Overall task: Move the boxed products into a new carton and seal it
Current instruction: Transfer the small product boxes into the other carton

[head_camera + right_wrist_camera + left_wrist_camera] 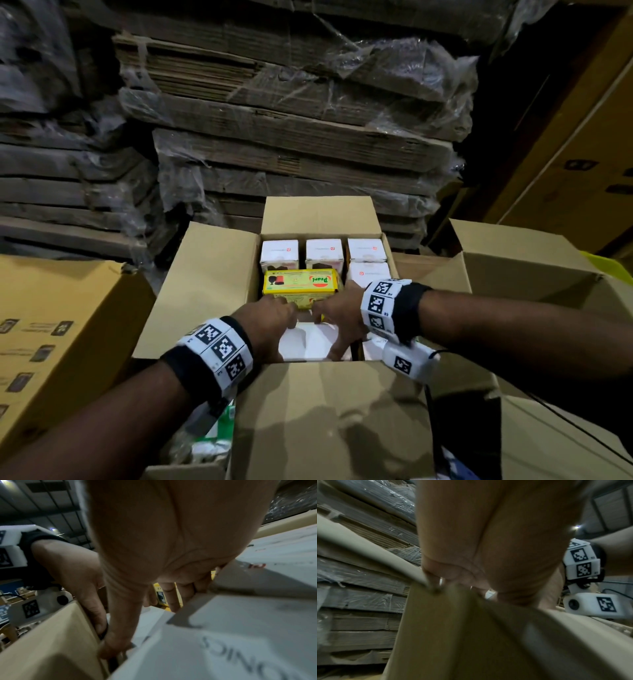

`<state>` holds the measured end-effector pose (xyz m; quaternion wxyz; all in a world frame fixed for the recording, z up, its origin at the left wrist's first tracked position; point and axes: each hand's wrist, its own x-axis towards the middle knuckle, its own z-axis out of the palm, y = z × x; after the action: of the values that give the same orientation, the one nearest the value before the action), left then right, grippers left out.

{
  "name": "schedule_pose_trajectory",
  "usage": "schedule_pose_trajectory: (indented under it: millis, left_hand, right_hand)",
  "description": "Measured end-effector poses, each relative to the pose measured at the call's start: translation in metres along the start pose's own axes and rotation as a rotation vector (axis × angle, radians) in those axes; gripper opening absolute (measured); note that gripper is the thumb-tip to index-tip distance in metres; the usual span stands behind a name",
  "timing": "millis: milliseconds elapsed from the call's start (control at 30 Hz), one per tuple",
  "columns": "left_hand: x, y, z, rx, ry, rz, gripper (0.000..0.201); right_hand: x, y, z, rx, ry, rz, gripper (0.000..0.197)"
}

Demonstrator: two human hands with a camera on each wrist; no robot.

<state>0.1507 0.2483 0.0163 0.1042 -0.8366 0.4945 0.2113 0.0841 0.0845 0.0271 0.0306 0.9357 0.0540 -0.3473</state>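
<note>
An open brown carton (212,291) stands in front of me. White product boxes (323,251) fill its back row, and a yellow box (301,282) printed "Pearl" lies in the middle. Both hands reach into the front part around a white box (308,342). My left hand (270,318) grips its left side, fingers down by the carton wall. My right hand (337,315) grips its right side, thumb near and fingers at the far edge by the yellow box (160,595). Another white box (223,642) with dark lettering lies under my right wrist. The left wrist view shows mostly my palm (488,540) and carton wall (445,628).
A closed brown carton (61,335) stands at the left and another open carton (513,260) at the right. Plastic-wrapped stacks of flat cardboard (274,120) rise behind. The near flap (325,411) hangs toward me.
</note>
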Motion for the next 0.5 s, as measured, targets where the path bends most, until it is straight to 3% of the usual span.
schedule_pose_trajectory:
  millis: [200,500]
  left_hand:
    - [0.004,-0.006,-0.004,-0.018,-0.114,0.025,0.056]
    - [0.010,-0.002,0.003,-0.012,-0.098,0.007,0.073]
  right_hand:
    - [0.009,0.000,0.002,0.051,0.000,-0.066,0.067]
    - [0.019,-0.004,0.000,-0.130,-0.026,-0.086,0.064]
